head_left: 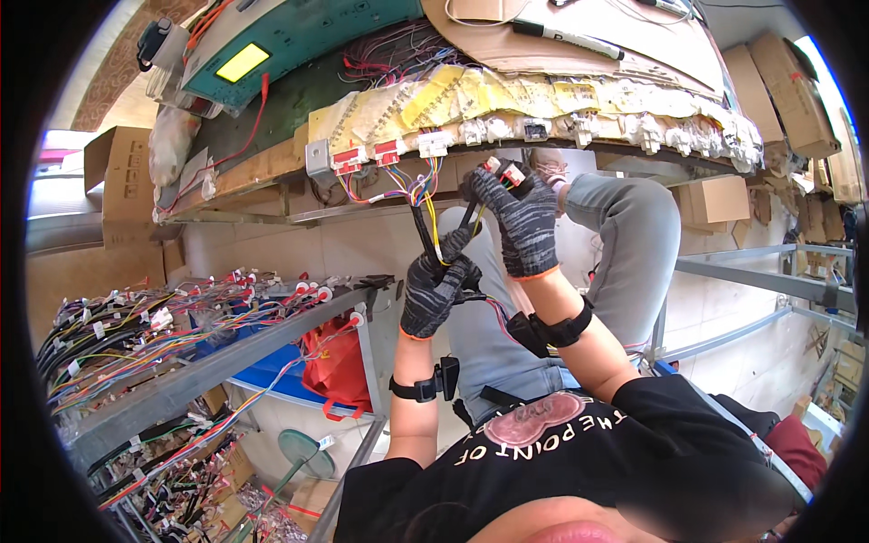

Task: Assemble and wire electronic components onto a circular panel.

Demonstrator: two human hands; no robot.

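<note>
Here you are, gloved and busy at the near edge of the surface (pixel 285 113): your left hand (pixel 436 291) is curled firmly around the black-sleeved wire harness (pixel 422 228), just off that edge and left of its middle. Its coloured wires fan up into two red-and-white connectors (pixel 387 152) and a white connector (pixel 434 144) seated along the edge. And your right hand (pixel 523 217), close beside, has bent fingers gripping a small red-and-white plug (pixel 512 173); which fingertips pinch it, you can't tell. Toward the far left corner sits a teal instrument (pixel 303 54), yellow screen glowing; at the far edge, a black marker (pixel 568 41) lies on cardboard (pixel 665 56)!
</note>
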